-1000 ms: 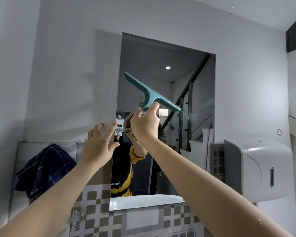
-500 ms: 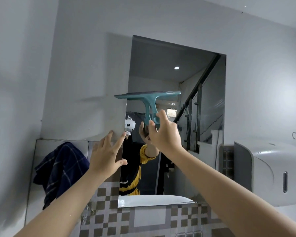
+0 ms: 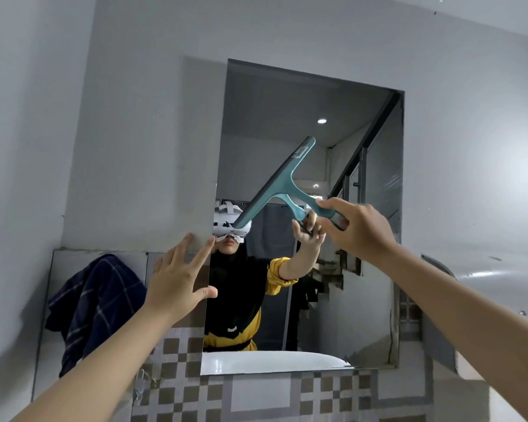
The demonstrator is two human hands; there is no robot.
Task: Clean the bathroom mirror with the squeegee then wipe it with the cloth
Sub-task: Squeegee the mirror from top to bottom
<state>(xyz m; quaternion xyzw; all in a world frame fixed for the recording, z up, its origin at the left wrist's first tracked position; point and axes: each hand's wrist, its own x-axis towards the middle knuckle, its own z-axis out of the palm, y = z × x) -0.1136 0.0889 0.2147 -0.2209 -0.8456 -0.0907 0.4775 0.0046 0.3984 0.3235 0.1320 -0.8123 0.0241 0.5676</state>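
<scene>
Teal plastic squeegee (image 3: 282,190) sits up against the mirror (image 3: 314,284) glass, mid-height, blade bar tilted diagonal from lower left to upper right with a dark rubber edge along it; T-shaped, looks light and rigid, one-hand tool, the rubber lip being the only soft part and likely to skip or streak if the pressure is uneven. Best hold is the short stem handle, and that's where the right hand (image 3: 355,228) has it, thumb and fingers closed round the handle end, wrist out to the right. Left hand (image 3: 177,277) is empty, fingers spread, palm flat against the mirror's left edge, apparently steadying it. Mirror is glass so hard, slick and breakable; the panel looks like a hinged door standing out from the grey wall (image 3: 141,132), so pushing too hard could probably swing it. Dark blue checked cloth (image 3: 95,309) hangs draped at left, apart from both hands, soft and limp, grab anywhere by bunching; wipe step not yet done. Below is checked tile (image 3: 177,354); a white dispenser (image 3: 494,287) shows at right, partly behind the right arm
</scene>
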